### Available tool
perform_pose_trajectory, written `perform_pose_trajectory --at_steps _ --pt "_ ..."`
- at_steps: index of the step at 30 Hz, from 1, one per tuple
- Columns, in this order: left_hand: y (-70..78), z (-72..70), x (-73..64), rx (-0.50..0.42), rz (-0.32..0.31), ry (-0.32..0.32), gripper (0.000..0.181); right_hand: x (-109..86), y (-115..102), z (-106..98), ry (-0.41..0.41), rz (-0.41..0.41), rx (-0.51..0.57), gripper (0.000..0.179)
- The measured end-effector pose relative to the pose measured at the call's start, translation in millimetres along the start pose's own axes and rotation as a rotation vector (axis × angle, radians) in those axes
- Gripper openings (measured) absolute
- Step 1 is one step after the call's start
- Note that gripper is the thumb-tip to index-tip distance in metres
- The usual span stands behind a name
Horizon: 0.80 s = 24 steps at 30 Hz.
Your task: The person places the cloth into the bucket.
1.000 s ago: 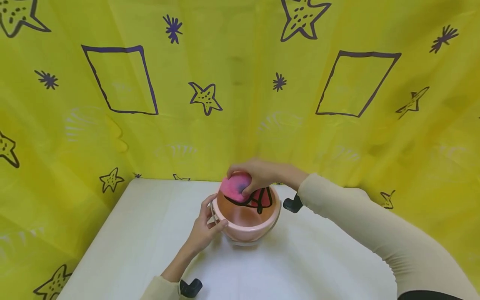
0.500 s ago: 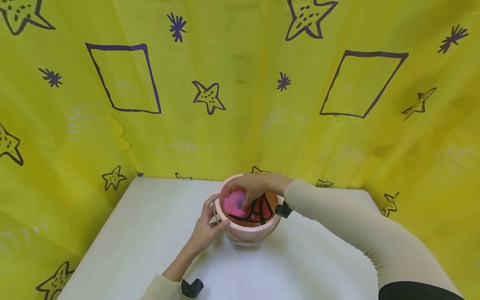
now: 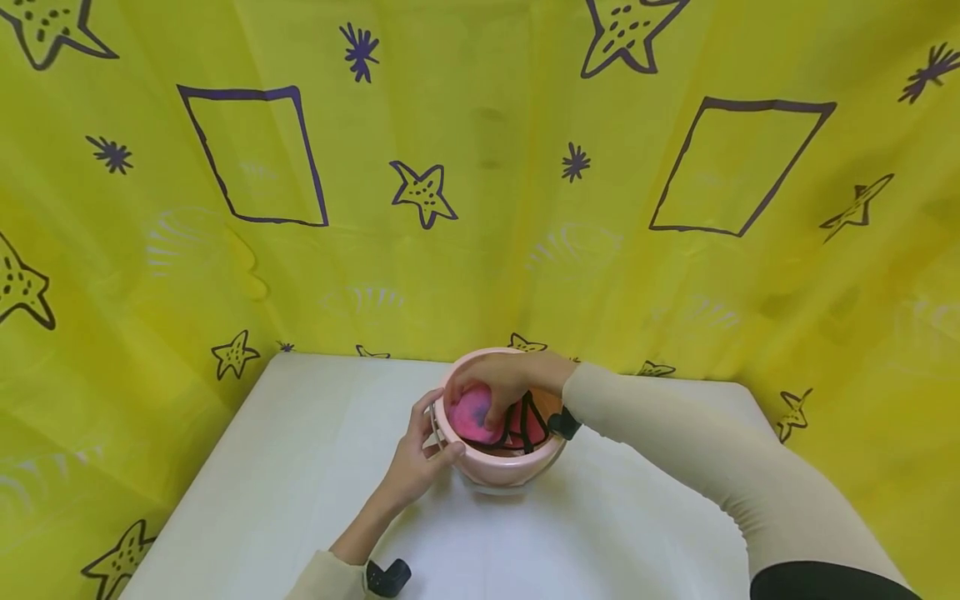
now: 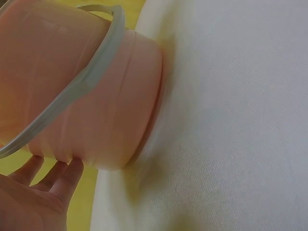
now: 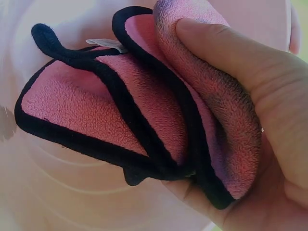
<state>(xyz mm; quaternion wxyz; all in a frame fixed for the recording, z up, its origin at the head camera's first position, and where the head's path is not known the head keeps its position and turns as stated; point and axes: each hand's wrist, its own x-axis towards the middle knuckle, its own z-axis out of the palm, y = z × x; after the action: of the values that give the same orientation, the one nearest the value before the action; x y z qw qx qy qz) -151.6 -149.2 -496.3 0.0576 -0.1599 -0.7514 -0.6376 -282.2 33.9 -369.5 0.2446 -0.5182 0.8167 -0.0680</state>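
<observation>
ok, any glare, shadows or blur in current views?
Head: faint shadow on the white table near the pink bucket; left wrist: soft-edged shadows by its base; right wrist: pale glare upper left, texture still legible on black-edged cloth.

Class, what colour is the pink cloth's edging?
Black edging, shown best in the right wrist view.

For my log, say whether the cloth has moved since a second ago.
Yes: the cloth went down into the bucket; earlier it overlapped the far rim.

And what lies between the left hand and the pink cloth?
The wall of the bucket, plus part of its handle. In the head view, the left hand holds the outside while the cloth is inside, in the right hand.
</observation>
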Motion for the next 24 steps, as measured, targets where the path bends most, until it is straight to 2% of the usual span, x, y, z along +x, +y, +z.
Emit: perform_pose_trajectory --at_steps 7,14,24 --pt "-0.6 -0.1 0.3 -0.014 0.015 -0.009 0.083 0.5 1 0 -0.006 -0.003 0.002 0.055" --pt "0.2 0.8 0.7 0.001 0.000 -0.006 0.083 -6.3 -2 -3 -0.009 -0.018 0.038 0.059" --pt "-0.7 -0.6 0.8 0.015 -0.015 -0.007 0.084 -29.0 -10 -18 -0.048 0.057 0.222 0.073"
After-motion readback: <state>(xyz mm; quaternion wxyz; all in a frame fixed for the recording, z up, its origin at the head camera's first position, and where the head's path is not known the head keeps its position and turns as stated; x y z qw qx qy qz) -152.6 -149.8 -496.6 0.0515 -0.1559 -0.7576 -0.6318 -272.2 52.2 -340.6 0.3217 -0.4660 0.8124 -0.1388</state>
